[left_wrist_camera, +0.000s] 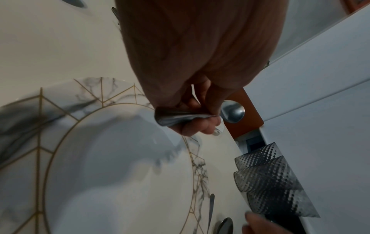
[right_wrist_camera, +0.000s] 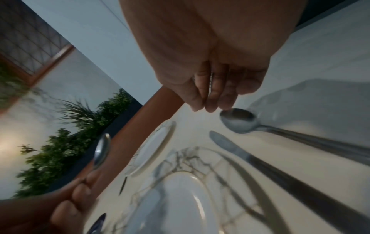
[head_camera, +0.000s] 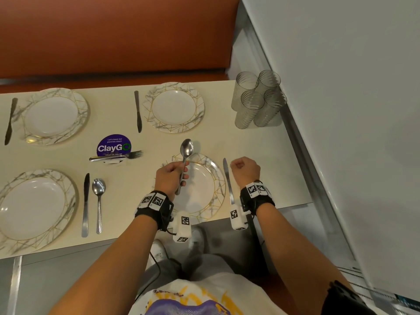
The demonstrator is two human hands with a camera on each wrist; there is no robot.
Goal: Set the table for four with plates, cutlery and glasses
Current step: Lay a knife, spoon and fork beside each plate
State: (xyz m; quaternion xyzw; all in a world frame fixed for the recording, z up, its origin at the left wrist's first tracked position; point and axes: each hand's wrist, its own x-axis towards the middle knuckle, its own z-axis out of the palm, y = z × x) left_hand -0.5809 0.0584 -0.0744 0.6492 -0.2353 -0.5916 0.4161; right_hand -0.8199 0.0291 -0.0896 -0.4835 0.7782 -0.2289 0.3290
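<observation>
My left hand (head_camera: pixel 175 178) grips a steel spoon (head_camera: pixel 186 148) by its handle, bowl up, over the near-right marble-rimmed plate (head_camera: pixel 216 169). The left wrist view shows my fingers wrapped round the handle of this spoon (left_wrist_camera: pixel 176 117). A knife (head_camera: pixel 228 180) lies right of that plate. My right hand (head_camera: pixel 245 170) hovers just right of the knife, fingers curled, holding nothing. In the right wrist view a second spoon (right_wrist_camera: pixel 240 121) lies on the table beside the knife (right_wrist_camera: pixel 240 152), right under my fingertips (right_wrist_camera: pixel 212 102). Several ribbed glasses (head_camera: pixel 256 98) stand bunched at the far right corner.
The far-right plate (head_camera: pixel 175 108) and far-left plate (head_camera: pixel 52 115) each have a knife on their left. The near-left plate (head_camera: pixel 34 208) has a knife (head_camera: pixel 86 205) and a spoon (head_camera: pixel 98 201). Forks (head_camera: pixel 118 155) lie by the purple ClayGo sign (head_camera: pixel 113 146). A white wall (head_camera: pixel 341 110) bounds the table's right side.
</observation>
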